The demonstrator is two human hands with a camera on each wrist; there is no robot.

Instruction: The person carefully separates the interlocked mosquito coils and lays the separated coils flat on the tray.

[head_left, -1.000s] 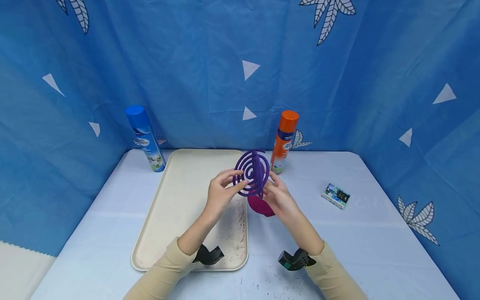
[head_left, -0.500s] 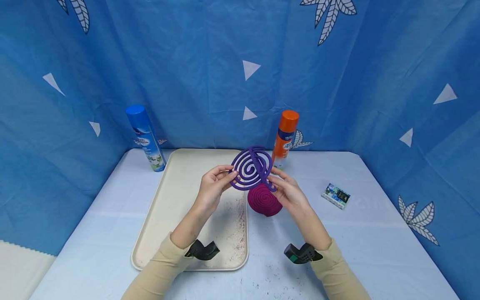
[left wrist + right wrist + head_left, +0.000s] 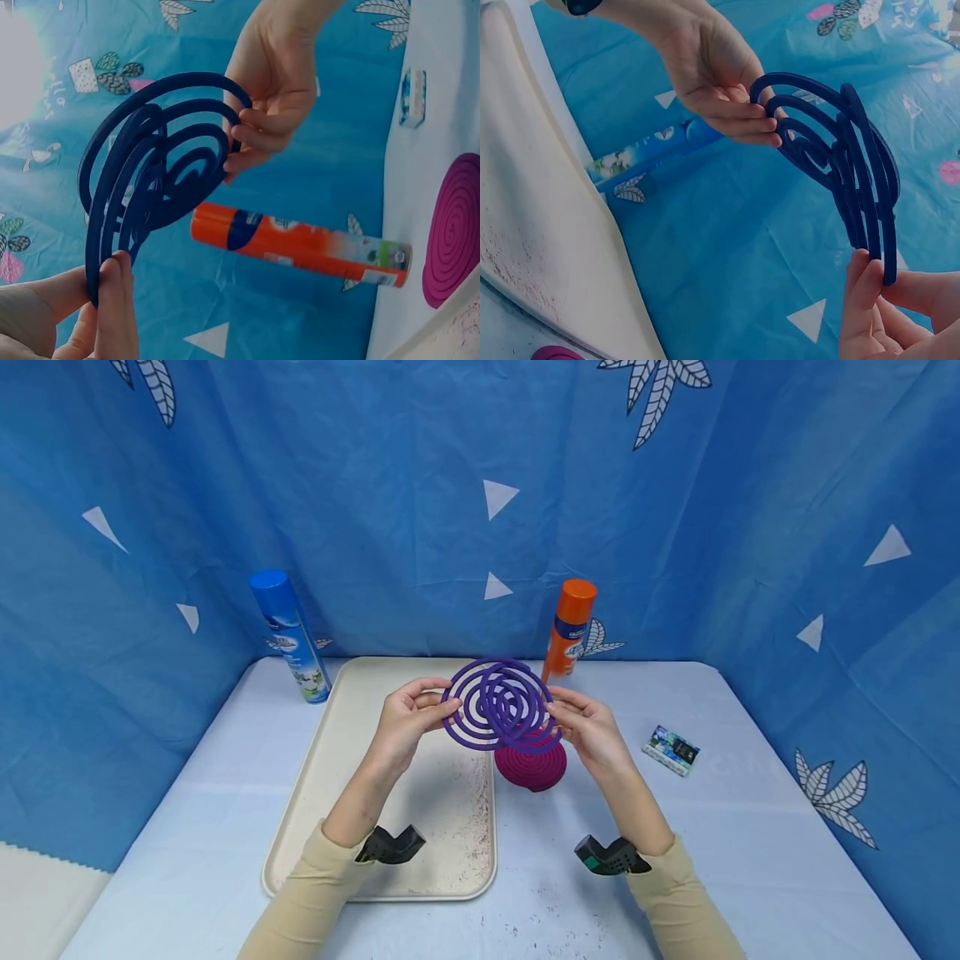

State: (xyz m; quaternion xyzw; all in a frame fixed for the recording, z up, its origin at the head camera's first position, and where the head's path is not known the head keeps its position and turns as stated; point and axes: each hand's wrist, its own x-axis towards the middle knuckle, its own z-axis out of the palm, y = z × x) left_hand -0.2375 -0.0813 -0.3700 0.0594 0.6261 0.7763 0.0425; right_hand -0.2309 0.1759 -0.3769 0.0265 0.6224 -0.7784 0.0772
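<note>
Purple coil pair (image 3: 498,706), held in air above the table (image 3: 750,827), pinched at 9 o'clock by left hand (image 3: 405,727) & 3 by right hand (image 3: 592,735): light, prob. brittle, so grip outer rims.

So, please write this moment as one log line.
left hand: holds purple coil | right hand: holds same coil | pink coil: on table

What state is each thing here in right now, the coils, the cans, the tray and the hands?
Purple coils: held in the air, pinched at both edges, partly pulled apart.
Left hand: pinches the coils' left edge.
Right hand: pinches the right edge.
Magenta coil: flat on the table, untouched.
Blue can: upright, capped.
Orange can: upright, capped.
Tray: flat, dusted with crumbs.
Small box: lying flat.
</note>
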